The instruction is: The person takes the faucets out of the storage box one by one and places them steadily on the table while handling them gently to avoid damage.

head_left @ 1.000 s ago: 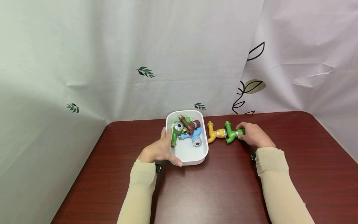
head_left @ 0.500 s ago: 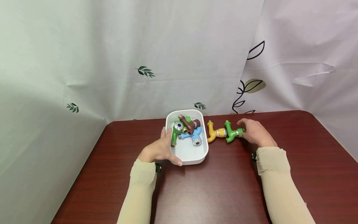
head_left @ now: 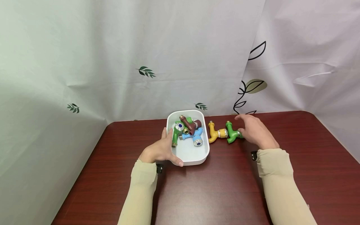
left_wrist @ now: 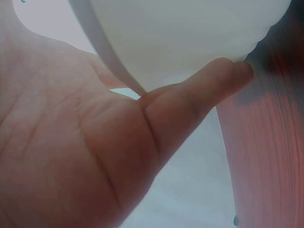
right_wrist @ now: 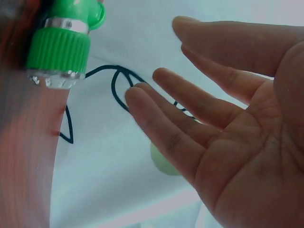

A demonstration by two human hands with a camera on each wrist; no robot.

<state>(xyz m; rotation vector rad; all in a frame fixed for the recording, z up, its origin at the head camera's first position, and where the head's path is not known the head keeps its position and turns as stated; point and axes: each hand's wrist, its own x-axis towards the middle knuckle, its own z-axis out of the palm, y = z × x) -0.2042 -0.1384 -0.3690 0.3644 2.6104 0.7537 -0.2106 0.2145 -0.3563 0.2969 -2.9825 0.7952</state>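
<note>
The left hand (head_left: 159, 151) is spread against the white tray (head_left: 190, 156), the right hand (head_left: 257, 132) spread and empty beside the green tap (head_left: 231, 134) on the table (head_left: 213, 193): placing or taking it, I judge, wants gentle retreat or grasp next.

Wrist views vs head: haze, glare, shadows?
Head: pale glare on the near-middle part of the table. Left wrist: hazy, washed out over the left hand; dark shadow on the table beside the white tray. Right wrist: milder haze; green tap keeps distinct knob ribs.
</note>
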